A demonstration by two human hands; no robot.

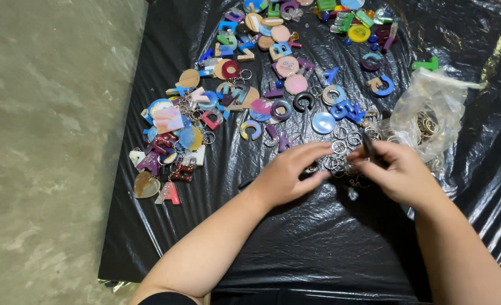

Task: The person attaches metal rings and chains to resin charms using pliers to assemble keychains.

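Spread over black plastic sheeting (pixel 318 243), metal key rings (pixel 340 155) are best pinched firmly by the left hand (pixel 287 175) while slim dark pliers (pixel 370 148), gripped in the closed right hand (pixel 397 172), are worked gently.

- Glossy, crinkled black plastic sheet (pixel 318 248)
- Shiny metal rings (pixel 340 148) on it
- Glossy resin-like coloured charms (pixel 250 68) above
- Thin clear plastic bag (pixel 431 107) right
- Matt rough floor (pixel 47 141) left

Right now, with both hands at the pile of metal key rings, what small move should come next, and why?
Probably lift one ring free of the key rings. The left hand already pinches at the pile's edge, and the right hand holds a dark slim tool there, yet the rings lie bunched and overlapping on the black plastic sheet.
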